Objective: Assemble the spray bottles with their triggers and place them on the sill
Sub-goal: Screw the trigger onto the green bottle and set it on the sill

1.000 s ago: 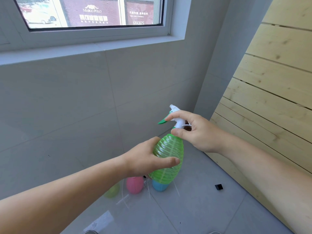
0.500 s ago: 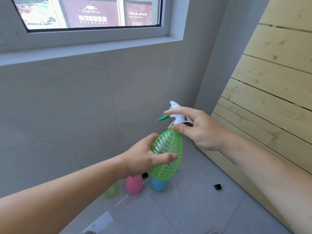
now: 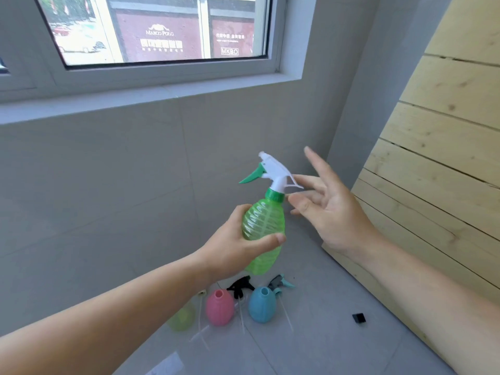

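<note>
Green bottle [image 3: 263,226] in left hand [image 3: 232,250]'s grasp, right hand [image 3: 332,209] spread wide just beside.

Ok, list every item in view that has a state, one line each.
green bottle: trigger head fitted, held off the floor
trigger head: seated on the green bottle's neck
left hand: closed around the green bottle
right hand: open, fingers spread, holding nothing
pink bottle: on floor, neck open
blue bottle: on floor, no trigger
black trigger: loose on floor
sill: no bottles

The left forearm hides most of the yellow-green bottle [image 3: 181,318].
</note>
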`<action>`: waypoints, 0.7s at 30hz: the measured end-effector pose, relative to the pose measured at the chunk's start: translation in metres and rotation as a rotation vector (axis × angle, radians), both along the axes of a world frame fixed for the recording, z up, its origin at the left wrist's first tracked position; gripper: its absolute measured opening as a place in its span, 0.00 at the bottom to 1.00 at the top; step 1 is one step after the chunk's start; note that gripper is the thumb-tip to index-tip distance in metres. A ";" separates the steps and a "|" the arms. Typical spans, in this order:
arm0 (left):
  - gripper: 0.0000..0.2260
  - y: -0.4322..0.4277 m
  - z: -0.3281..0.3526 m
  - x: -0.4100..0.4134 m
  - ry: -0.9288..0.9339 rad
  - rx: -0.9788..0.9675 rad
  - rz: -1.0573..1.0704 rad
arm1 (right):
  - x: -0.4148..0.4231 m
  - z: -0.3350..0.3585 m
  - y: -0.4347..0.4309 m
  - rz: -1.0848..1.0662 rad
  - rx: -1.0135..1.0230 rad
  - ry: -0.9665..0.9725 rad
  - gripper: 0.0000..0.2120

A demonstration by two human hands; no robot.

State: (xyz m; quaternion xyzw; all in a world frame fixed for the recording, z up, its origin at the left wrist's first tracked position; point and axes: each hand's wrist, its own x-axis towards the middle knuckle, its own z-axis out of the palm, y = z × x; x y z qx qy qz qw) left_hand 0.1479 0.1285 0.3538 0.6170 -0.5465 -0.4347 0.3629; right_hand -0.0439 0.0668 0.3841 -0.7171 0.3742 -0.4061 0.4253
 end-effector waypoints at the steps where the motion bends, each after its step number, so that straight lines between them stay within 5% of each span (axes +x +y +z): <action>1: 0.31 -0.003 0.002 0.001 0.090 -0.014 0.046 | 0.000 -0.001 0.001 -0.036 0.011 -0.008 0.29; 4: 0.28 -0.012 0.010 0.005 0.254 -0.062 0.118 | 0.007 -0.009 0.007 0.010 0.142 0.033 0.16; 9: 0.26 -0.032 0.025 0.019 0.347 -0.086 0.042 | 0.025 -0.001 -0.002 0.058 0.125 0.020 0.15; 15: 0.19 -0.084 0.074 0.036 0.260 -0.248 0.018 | 0.046 0.032 -0.064 -0.002 0.042 -0.005 0.23; 21: 0.25 -0.177 0.141 0.055 0.030 -0.367 0.068 | 0.073 0.092 -0.160 -0.058 -0.071 -0.006 0.23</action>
